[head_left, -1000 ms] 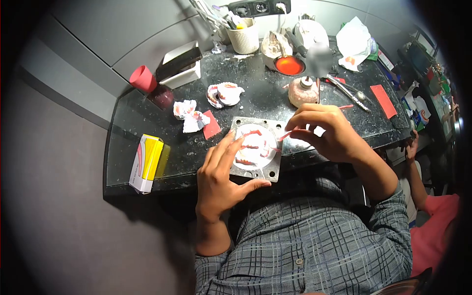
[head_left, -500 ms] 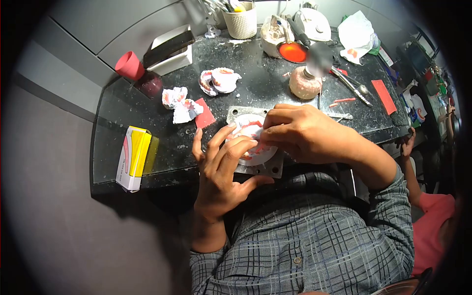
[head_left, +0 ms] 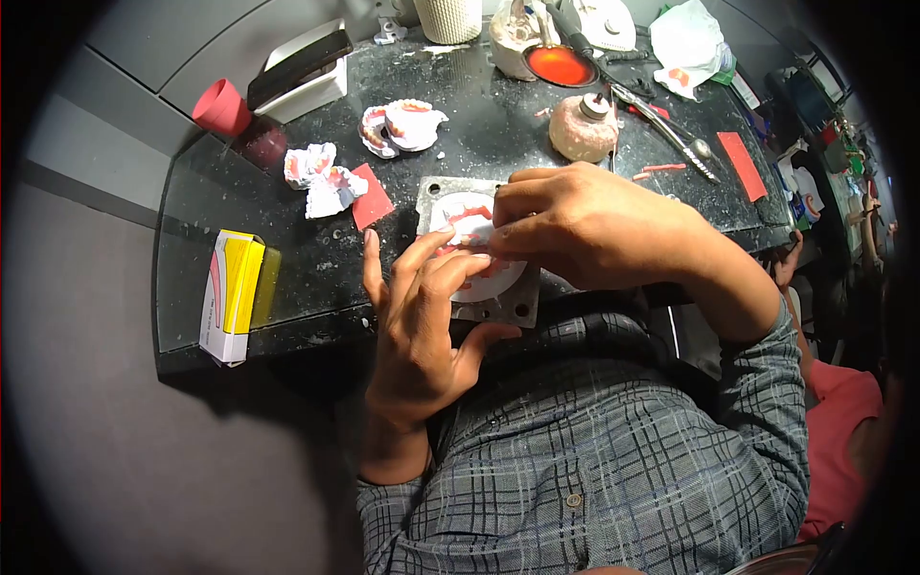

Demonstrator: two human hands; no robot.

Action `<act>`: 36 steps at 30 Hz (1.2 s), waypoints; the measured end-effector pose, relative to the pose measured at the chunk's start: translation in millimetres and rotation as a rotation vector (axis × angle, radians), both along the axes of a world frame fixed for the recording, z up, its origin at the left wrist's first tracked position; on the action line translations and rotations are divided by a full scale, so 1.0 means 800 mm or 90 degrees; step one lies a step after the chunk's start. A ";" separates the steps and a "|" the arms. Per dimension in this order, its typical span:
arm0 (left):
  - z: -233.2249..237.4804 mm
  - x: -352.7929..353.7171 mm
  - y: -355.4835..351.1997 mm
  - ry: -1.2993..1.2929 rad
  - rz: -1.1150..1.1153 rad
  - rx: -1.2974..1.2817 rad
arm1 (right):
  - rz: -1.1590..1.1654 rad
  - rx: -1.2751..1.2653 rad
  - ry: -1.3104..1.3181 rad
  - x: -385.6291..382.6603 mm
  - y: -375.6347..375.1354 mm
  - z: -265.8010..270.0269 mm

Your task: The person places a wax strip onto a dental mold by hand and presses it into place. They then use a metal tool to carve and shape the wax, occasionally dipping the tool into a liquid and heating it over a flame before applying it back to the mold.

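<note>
A square metal plate [head_left: 436, 196] lies at the table's front edge, bearing a round white plaster base [head_left: 498, 286] with red wax and tooth shapes. My left hand [head_left: 419, 326] rests over its left side, fingers apart, fingertips on the plaster and thumb along the plate's front edge. From the right, my right hand [head_left: 575, 225] reaches over the plate with its fingers bent and pressed together at the plaster. Whatever its fingertips may hold is hidden.
Plaster models [head_left: 407, 126], a red wax sheet [head_left: 372, 197] and a yellow-white box [head_left: 232, 297] lie to the left. A round burner [head_left: 585, 129], a red-orange dish [head_left: 561, 65] and metal tools [head_left: 671, 134] stand behind. At right is another person's hand [head_left: 788, 261].
The view has shifted, so the table items appear further up and left. A dark blur over the burner is gone. Both hands stay at the plaster, with little change in pose.
</note>
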State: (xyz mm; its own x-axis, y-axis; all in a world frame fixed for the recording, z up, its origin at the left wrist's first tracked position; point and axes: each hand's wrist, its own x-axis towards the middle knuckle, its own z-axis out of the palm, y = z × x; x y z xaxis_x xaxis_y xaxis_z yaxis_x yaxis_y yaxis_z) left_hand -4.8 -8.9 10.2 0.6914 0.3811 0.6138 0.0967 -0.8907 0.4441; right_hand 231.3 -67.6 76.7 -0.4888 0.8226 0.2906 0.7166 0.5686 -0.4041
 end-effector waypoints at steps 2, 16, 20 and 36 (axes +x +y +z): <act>-0.003 0.000 0.002 -0.022 0.000 0.008 | 0.023 0.020 -0.010 0.002 0.003 0.000; -0.015 0.000 -0.003 -0.024 0.009 0.028 | 0.057 -0.006 -0.099 0.000 0.023 0.005; -0.023 0.002 -0.003 -0.065 0.001 0.028 | 0.071 0.024 -0.111 -0.003 0.024 0.006; -0.031 0.004 0.003 -0.111 -0.046 0.040 | 0.081 0.032 -0.112 -0.007 0.030 0.006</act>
